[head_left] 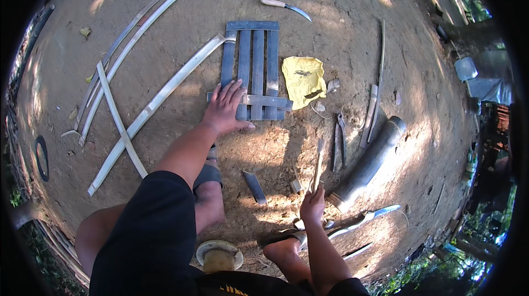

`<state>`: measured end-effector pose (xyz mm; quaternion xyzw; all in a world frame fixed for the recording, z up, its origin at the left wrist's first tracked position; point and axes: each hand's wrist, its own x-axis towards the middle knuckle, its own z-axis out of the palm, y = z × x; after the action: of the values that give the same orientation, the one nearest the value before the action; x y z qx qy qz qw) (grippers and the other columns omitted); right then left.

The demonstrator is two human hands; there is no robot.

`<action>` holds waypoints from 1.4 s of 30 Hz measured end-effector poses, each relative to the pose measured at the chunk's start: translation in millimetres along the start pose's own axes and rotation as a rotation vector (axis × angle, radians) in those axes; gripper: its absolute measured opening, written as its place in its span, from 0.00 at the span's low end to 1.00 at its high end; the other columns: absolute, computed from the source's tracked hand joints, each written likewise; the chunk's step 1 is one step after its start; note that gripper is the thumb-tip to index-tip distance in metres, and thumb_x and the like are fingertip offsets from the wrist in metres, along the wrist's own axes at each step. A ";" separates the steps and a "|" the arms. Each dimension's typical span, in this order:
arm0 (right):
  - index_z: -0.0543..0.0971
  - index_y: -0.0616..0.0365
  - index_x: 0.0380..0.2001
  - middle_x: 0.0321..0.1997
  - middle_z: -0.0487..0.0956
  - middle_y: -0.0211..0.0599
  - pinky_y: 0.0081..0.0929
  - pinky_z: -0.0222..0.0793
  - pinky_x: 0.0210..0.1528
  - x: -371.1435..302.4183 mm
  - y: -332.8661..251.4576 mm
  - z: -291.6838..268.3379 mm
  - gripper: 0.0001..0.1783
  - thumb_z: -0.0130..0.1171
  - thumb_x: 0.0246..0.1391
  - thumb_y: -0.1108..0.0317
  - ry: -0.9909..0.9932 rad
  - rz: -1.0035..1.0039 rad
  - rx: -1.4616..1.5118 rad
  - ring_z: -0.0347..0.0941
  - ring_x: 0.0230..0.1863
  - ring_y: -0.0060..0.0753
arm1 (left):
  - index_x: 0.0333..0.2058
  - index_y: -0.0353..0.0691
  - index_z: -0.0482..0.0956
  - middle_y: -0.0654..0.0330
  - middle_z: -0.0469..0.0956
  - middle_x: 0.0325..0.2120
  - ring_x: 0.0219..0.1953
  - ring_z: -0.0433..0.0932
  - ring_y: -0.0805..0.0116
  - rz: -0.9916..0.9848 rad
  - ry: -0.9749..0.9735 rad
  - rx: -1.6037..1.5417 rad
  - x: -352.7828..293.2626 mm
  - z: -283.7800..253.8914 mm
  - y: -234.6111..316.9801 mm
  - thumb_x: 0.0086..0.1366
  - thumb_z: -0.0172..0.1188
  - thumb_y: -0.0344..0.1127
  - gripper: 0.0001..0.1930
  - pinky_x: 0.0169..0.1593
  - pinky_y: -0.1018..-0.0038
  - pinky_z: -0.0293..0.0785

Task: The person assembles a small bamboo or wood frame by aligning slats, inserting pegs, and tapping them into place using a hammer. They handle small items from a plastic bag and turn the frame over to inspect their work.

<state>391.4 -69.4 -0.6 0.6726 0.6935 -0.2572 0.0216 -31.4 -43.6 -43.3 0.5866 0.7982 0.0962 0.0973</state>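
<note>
The person's left hand (225,107) lies, fingers spread, across the slatted panel (257,70); the right hand (312,207) grips a slim wooden shaft (318,166); pliers (335,144) lie beyond those fingers.

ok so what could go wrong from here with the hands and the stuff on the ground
The left hand rests at the crosspiece on the slatted panel; if the wooden-handled tool in the right hand were swung there, it might catch the fingers.

The panel lies on bare dirt, so it could shift under a push.

The curved knife lies uncovered beyond the panel and might cut someone reaching that way.
</note>
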 end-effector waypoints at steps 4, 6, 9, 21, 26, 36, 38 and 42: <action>0.61 0.59 0.66 0.58 0.67 0.57 0.52 0.68 0.60 -17.1 28.5 7.7 0.35 0.58 0.55 0.72 -0.018 0.136 -0.025 0.68 0.59 0.64 | 0.65 0.38 0.64 0.48 0.57 0.70 0.71 0.59 0.54 -0.623 -0.048 -0.279 21.4 -15.5 -18.0 0.58 0.64 0.67 0.47 0.69 0.50 0.58; 0.60 0.57 0.67 0.60 0.66 0.56 0.53 0.64 0.64 -20.1 33.6 10.9 0.39 0.62 0.52 0.70 -0.012 0.119 -0.042 0.65 0.62 0.62 | 0.58 0.34 0.72 0.45 0.71 0.59 0.59 0.72 0.49 -0.680 -0.012 -0.210 34.4 -17.0 -20.4 0.61 0.65 0.61 0.39 0.60 0.54 0.68; 0.59 0.55 0.68 0.62 0.64 0.55 0.52 0.57 0.69 -15.5 26.3 13.8 0.45 0.67 0.48 0.66 -0.042 0.175 -0.081 0.59 0.66 0.61 | 0.51 0.32 0.79 0.44 0.80 0.48 0.50 0.79 0.48 -0.765 -0.169 -0.470 55.3 -23.3 -26.8 0.64 0.65 0.54 0.30 0.52 0.57 0.73; 0.57 0.53 0.71 0.64 0.63 0.54 0.51 0.55 0.71 -5.9 16.9 13.5 0.49 0.69 0.47 0.63 -0.125 0.153 0.000 0.59 0.67 0.60 | 0.60 0.36 0.75 0.49 0.80 0.52 0.54 0.79 0.52 -0.631 -0.156 -0.691 24.0 -10.7 -44.1 0.64 0.66 0.41 0.28 0.58 0.62 0.73; 0.55 0.58 0.71 0.65 0.62 0.59 0.51 0.53 0.72 -15.1 41.8 14.1 0.50 0.69 0.47 0.63 -0.140 0.132 0.002 0.58 0.68 0.61 | 0.69 0.38 0.60 0.50 0.63 0.67 0.67 0.66 0.50 -0.247 -0.118 -0.152 -17.3 -35.0 2.6 0.58 0.72 0.49 0.46 0.70 0.59 0.62; 0.56 0.58 0.70 0.63 0.63 0.61 0.51 0.55 0.71 -17.0 36.8 19.3 0.48 0.67 0.47 0.64 -0.142 0.096 -0.008 0.59 0.67 0.64 | 0.71 0.40 0.53 0.53 0.58 0.69 0.69 0.60 0.51 -0.206 -0.254 -0.041 -39.8 -37.7 -8.5 0.55 0.71 0.58 0.53 0.71 0.57 0.58; 0.56 0.58 0.70 0.63 0.63 0.61 0.52 0.55 0.71 -15.6 36.3 19.1 0.48 0.67 0.47 0.63 -0.138 0.101 0.006 0.59 0.67 0.64 | 0.71 0.39 0.54 0.53 0.58 0.69 0.69 0.60 0.52 -0.182 -0.250 -0.018 -40.1 -35.1 -9.8 0.56 0.70 0.58 0.52 0.71 0.58 0.57; 0.56 0.58 0.70 0.63 0.63 0.62 0.52 0.56 0.70 -15.9 35.9 21.9 0.48 0.67 0.47 0.64 -0.121 0.109 0.005 0.60 0.67 0.64 | 0.71 0.38 0.54 0.52 0.59 0.68 0.68 0.61 0.53 -0.178 -0.234 0.012 -43.3 -31.6 -9.5 0.58 0.69 0.58 0.51 0.72 0.59 0.55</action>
<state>419.8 -93.8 -25.4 0.6927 0.6526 -0.2977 0.0756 -35.9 -89.0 -13.7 0.5214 0.8308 0.0133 0.1943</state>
